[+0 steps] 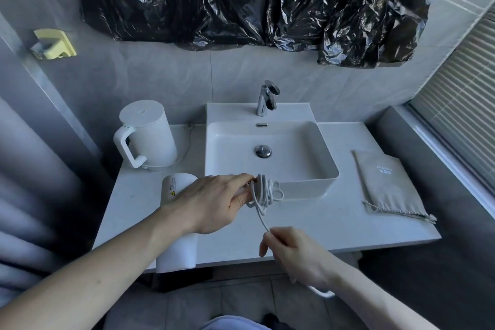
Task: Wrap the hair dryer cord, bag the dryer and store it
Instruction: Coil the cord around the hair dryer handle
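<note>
A white hair dryer (175, 249) lies on the white counter (321, 225) in front of the sink, its barrel partly under my left hand (214, 201). That hand grips the dryer's handle, around which several loops of the white cord (263, 191) are wound. A taut length of cord runs down from the loops to my right hand (293, 252), which pinches it; the cord's tail hangs out below that wrist. A grey drawstring bag (388, 185) lies flat on the counter to the right, untouched.
A white kettle (146, 136) stands at the back left of the counter. The white sink basin (270, 169) with a chrome tap (266, 98) sits in the middle. Black plastic sheeting (254, 0) hangs on the wall above. A window ledge borders the right side.
</note>
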`<action>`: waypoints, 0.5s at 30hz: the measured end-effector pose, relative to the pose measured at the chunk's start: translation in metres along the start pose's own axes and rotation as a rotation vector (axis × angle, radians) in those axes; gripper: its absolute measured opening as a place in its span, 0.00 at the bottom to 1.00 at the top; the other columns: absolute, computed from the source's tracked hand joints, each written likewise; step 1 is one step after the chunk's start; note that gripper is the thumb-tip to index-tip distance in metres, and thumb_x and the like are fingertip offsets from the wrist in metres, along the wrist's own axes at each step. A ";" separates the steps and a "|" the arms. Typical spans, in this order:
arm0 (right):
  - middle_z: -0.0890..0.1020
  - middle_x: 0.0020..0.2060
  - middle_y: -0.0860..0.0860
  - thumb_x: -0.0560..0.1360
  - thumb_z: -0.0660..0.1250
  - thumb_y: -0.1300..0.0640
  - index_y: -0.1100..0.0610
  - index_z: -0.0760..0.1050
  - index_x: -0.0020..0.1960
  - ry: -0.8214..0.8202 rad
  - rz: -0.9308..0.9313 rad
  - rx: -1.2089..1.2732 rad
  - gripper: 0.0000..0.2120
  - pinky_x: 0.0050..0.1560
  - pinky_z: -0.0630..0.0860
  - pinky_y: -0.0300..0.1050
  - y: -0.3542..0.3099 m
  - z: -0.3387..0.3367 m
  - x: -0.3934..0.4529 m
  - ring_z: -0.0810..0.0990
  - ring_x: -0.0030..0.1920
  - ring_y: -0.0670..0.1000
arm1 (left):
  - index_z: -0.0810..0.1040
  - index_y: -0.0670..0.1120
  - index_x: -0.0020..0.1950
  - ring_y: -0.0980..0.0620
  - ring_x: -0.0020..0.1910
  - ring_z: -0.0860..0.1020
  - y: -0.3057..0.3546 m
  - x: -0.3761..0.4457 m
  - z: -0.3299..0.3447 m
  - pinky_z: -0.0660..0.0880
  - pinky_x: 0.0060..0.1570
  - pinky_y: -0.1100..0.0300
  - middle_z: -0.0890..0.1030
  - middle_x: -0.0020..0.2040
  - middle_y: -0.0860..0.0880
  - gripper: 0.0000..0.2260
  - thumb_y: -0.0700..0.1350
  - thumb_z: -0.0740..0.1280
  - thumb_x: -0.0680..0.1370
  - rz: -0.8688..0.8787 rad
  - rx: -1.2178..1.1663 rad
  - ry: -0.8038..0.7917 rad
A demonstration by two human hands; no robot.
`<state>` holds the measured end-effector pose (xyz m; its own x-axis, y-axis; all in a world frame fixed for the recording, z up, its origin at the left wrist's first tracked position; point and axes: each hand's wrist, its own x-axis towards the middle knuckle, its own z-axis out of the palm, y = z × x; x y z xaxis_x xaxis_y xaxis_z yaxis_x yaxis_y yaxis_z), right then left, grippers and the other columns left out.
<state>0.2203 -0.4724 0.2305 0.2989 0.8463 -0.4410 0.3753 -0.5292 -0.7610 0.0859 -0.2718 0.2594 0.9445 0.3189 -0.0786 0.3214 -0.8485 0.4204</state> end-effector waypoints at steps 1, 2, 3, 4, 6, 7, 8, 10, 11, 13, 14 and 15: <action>0.73 0.26 0.46 0.84 0.58 0.47 0.53 0.82 0.45 0.006 -0.025 -0.101 0.17 0.31 0.71 0.42 -0.005 -0.003 -0.006 0.69 0.25 0.45 | 0.71 0.59 0.65 0.44 0.56 0.81 -0.004 0.003 0.001 0.77 0.51 0.46 0.83 0.59 0.56 0.11 0.59 0.56 0.86 -0.014 0.023 -0.010; 0.75 0.26 0.44 0.84 0.59 0.49 0.52 0.82 0.46 0.010 -0.053 -0.199 0.16 0.32 0.69 0.38 -0.010 -0.006 -0.012 0.72 0.27 0.44 | 0.71 0.59 0.64 0.43 0.56 0.81 -0.008 0.006 0.003 0.77 0.51 0.46 0.83 0.59 0.56 0.11 0.59 0.56 0.86 -0.030 0.045 -0.020; 0.76 0.27 0.43 0.83 0.60 0.50 0.51 0.82 0.46 0.020 -0.080 -0.279 0.14 0.32 0.68 0.36 -0.015 -0.010 -0.017 0.74 0.29 0.43 | 0.71 0.59 0.63 0.42 0.56 0.81 -0.012 0.008 0.004 0.77 0.51 0.45 0.83 0.59 0.56 0.10 0.59 0.55 0.86 -0.045 0.067 -0.035; 0.76 0.27 0.43 0.83 0.61 0.51 0.51 0.81 0.46 0.035 -0.096 -0.337 0.13 0.33 0.68 0.37 -0.021 -0.014 -0.022 0.74 0.30 0.42 | 0.71 0.59 0.62 0.42 0.56 0.81 -0.015 0.009 0.006 0.77 0.51 0.45 0.83 0.59 0.56 0.10 0.59 0.55 0.85 -0.053 0.083 -0.049; 0.78 0.27 0.43 0.83 0.61 0.52 0.52 0.80 0.45 0.058 -0.104 -0.375 0.11 0.32 0.68 0.37 -0.032 -0.023 -0.031 0.75 0.30 0.42 | 0.71 0.58 0.59 0.41 0.56 0.81 -0.017 0.011 0.009 0.77 0.52 0.44 0.83 0.58 0.55 0.09 0.59 0.55 0.85 -0.057 0.098 -0.075; 0.79 0.27 0.41 0.82 0.62 0.52 0.52 0.79 0.45 0.059 -0.108 -0.376 0.11 0.31 0.68 0.38 -0.038 -0.028 -0.033 0.76 0.29 0.42 | 0.71 0.58 0.60 0.41 0.56 0.81 -0.017 0.010 0.010 0.78 0.52 0.44 0.83 0.58 0.55 0.09 0.58 0.55 0.85 -0.056 0.107 -0.090; 0.80 0.27 0.41 0.82 0.62 0.51 0.52 0.79 0.44 0.069 -0.122 -0.383 0.11 0.31 0.68 0.38 -0.045 -0.033 -0.035 0.76 0.28 0.43 | 0.71 0.58 0.61 0.41 0.56 0.81 -0.016 0.010 0.013 0.78 0.53 0.44 0.83 0.59 0.55 0.10 0.58 0.55 0.85 -0.054 0.114 -0.103; 0.79 0.27 0.47 0.82 0.64 0.49 0.51 0.80 0.44 0.128 -0.166 -0.414 0.12 0.32 0.68 0.41 -0.056 -0.045 -0.034 0.75 0.28 0.45 | 0.70 0.60 0.66 0.41 0.57 0.81 -0.014 0.006 0.017 0.77 0.53 0.45 0.82 0.61 0.56 0.11 0.57 0.55 0.85 -0.034 0.133 -0.123; 0.78 0.27 0.49 0.82 0.65 0.48 0.50 0.81 0.44 0.169 -0.184 -0.419 0.12 0.30 0.67 0.40 -0.060 -0.052 -0.031 0.75 0.27 0.45 | 0.71 0.59 0.65 0.42 0.57 0.81 -0.012 0.004 0.018 0.75 0.51 0.47 0.82 0.61 0.56 0.10 0.57 0.55 0.85 -0.023 0.134 -0.136; 0.79 0.28 0.49 0.81 0.67 0.48 0.49 0.83 0.44 0.238 -0.211 -0.390 0.10 0.28 0.66 0.39 -0.065 -0.065 -0.024 0.78 0.26 0.46 | 0.71 0.57 0.60 0.43 0.56 0.80 -0.006 -0.001 0.021 0.69 0.46 0.51 0.82 0.57 0.54 0.08 0.56 0.55 0.86 0.003 0.136 -0.164; 0.81 0.29 0.50 0.81 0.68 0.49 0.49 0.84 0.44 0.262 -0.231 -0.366 0.10 0.28 0.70 0.42 -0.066 -0.071 -0.019 0.80 0.26 0.47 | 0.71 0.57 0.59 0.43 0.55 0.80 -0.003 -0.004 0.022 0.67 0.45 0.52 0.82 0.56 0.54 0.07 0.55 0.56 0.86 0.010 0.122 -0.167; 0.82 0.28 0.50 0.81 0.69 0.49 0.49 0.84 0.44 0.273 -0.250 -0.331 0.09 0.28 0.73 0.45 -0.066 -0.075 -0.014 0.80 0.24 0.48 | 0.71 0.57 0.59 0.44 0.55 0.80 0.000 -0.007 0.022 0.67 0.45 0.52 0.82 0.57 0.55 0.06 0.55 0.56 0.86 0.019 0.101 -0.166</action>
<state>0.2574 -0.4541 0.3224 0.3668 0.9260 -0.0898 0.7098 -0.3409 -0.6165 0.0810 -0.2832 0.2396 0.9459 0.2355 -0.2233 0.3008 -0.8943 0.3312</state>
